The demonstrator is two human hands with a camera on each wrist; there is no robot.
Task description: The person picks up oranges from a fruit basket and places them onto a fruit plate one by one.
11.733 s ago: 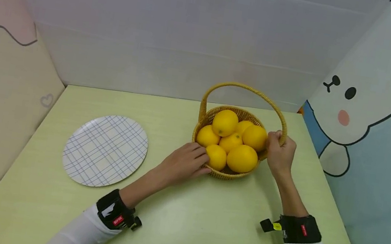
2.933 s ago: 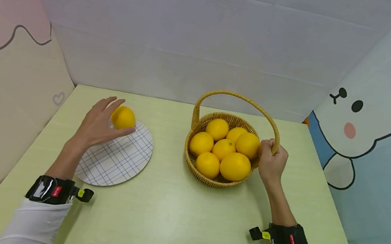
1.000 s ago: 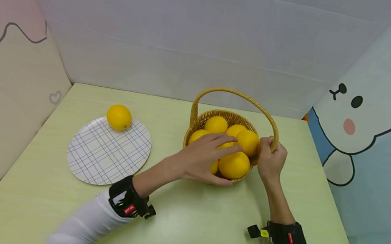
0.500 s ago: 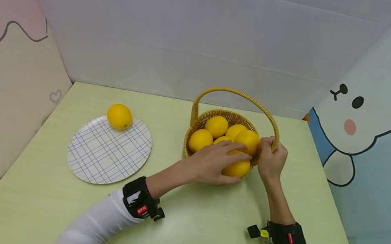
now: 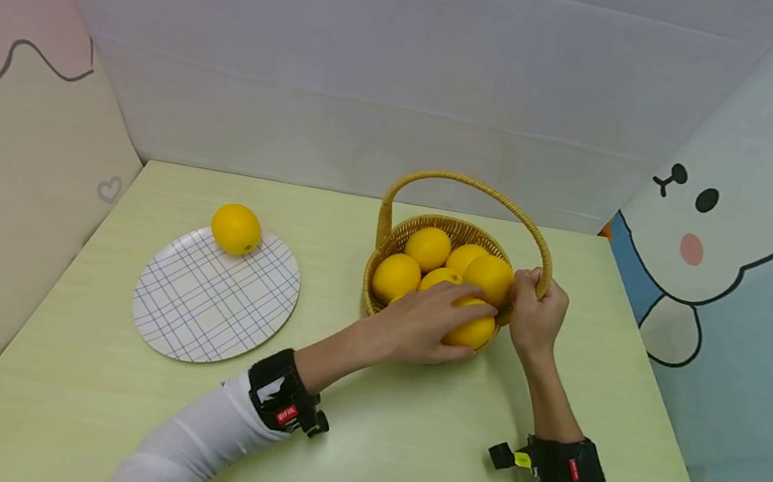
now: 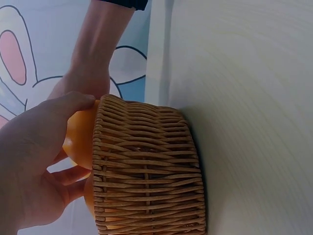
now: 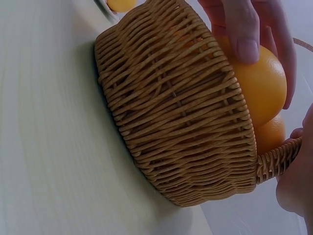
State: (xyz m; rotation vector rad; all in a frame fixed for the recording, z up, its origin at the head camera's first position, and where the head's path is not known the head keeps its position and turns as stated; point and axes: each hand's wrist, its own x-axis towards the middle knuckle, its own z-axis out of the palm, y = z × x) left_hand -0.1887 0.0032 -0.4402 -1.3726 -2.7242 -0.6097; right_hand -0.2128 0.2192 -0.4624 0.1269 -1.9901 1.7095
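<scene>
A wicker basket [image 5: 378, 294] with a tall arched handle holds several oranges. My left hand [image 5: 422, 325] reaches over its near rim, thumb on the near side and fingers across the far side of a front orange [image 5: 474, 331]. In the right wrist view the thumb presses on that orange [image 7: 261, 85], which sits in the basket's mouth. My right hand [image 5: 538, 314] grips the right foot of the basket handle [image 5: 473, 183]. One orange [image 5: 236, 229] rests at the far edge of a round white plate [image 5: 212, 306] with a blue line grid.
The pale green table [image 5: 355, 453] carries the plate on the left and the basket on the right. A white cloth wall [image 5: 352, 69] stands behind, with printed side walls at left and right. Both wrists wear black camera straps [image 5: 566, 466].
Earlier, the left hand set an orange on the plate and let go. It then came back to the basket and closed over the front orange. The right hand stays on the handle.
</scene>
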